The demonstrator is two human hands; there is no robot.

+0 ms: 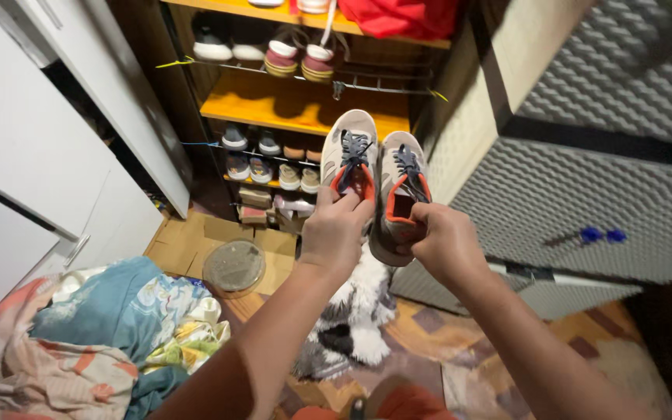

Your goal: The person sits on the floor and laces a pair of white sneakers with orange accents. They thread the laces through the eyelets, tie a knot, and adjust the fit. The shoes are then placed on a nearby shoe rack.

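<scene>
Both my hands are raised in front of a wooden shoe rack [297, 105], each gripping one beige sneaker with dark blue laces and an orange lining. My left hand [334, 232] holds the left sneaker [350, 152] by its heel, toe pointing up. My right hand [445, 243] grips the right sneaker [400, 187] at its heel opening. The two shoes are side by side and touching.
The rack's shelves carry several pairs of shoes [299, 56]. White cabinet doors [56, 148] stand at the left and a grey textured cabinet [585, 194] at the right. On the floor lie a heap of clothes [95, 327], a round transparent lid [234, 267] and a furry black-and-white thing [351, 315].
</scene>
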